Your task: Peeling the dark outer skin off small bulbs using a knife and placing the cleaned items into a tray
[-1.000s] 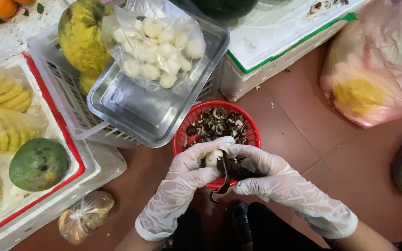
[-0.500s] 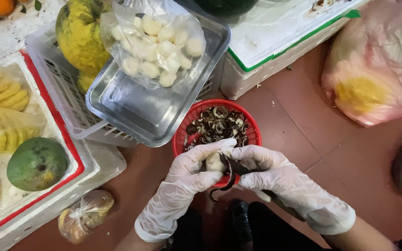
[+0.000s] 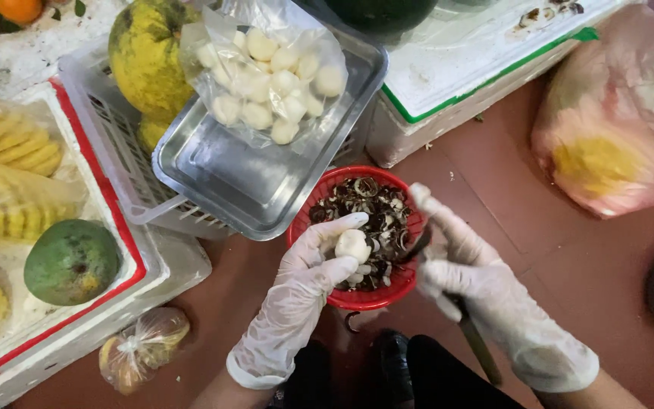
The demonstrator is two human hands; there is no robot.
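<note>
My left hand (image 3: 308,284), in a clear glove, holds a small peeled white bulb (image 3: 352,245) above a red basket (image 3: 357,299) full of dark peelings. My right hand (image 3: 459,265), also gloved, grips a knife (image 3: 472,337) just right of the bulb; its blade tip shows near the basket's right rim and its handle points down toward me. Behind the basket a clear bag of peeled white bulbs (image 3: 266,72) lies in a steel tray (image 3: 259,189).
The steel tray rests on a white plastic crate (image 3: 119,159) with a large yellow-green fruit (image 3: 145,53). At left a foam box (image 3: 145,265) holds a green mango (image 3: 72,261) and bagged pineapple. Another foam box (image 3: 478,76) and a pink bag (image 3: 622,121) lie at right.
My hands have drawn apart: the right hand with the knife has moved right, off the bulb. The left hand keeps the now fully white bulb over the basket.
</note>
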